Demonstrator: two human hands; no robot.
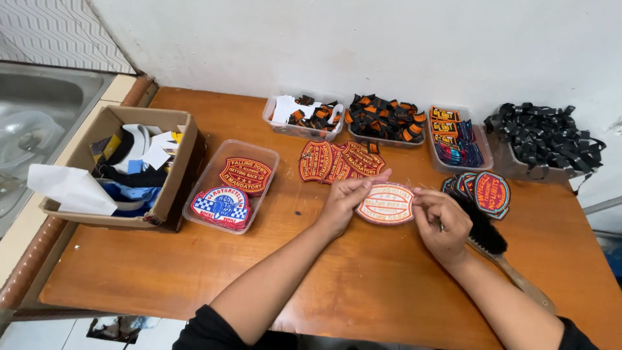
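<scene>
We hold an oval patch (386, 203), pale with a red border, just above the wooden counter (363, 285) near its centre. Our left hand (345, 202) pinches its left edge, thumb on top; our right hand (442, 222) closes on its right edge with a thin metal tool tucked between the fingers (too small for us to tell what kind).

At 12 o'clock from the patch lies a fanned stack of red shield-shaped patches (340, 161) with orange trim. At 3 o'clock, just beside our right hand, a pile of dark oval patches (483, 192) with red lettering overlaps a black-bristled brush (486, 233). At 9 o'clock a clear tray (232, 186) holds a red shield patch and a blue-and-white round one. Farther that way stands an open cardboard box (175, 175) of mixed fabric and paper.

Along the wall at 12 to 2 o'clock sit clear tubs: white and black-orange tags (304, 111), black-orange tags (383, 118), rectangular orange labels (453, 133), and a heap of black ribbon (544, 136).
</scene>
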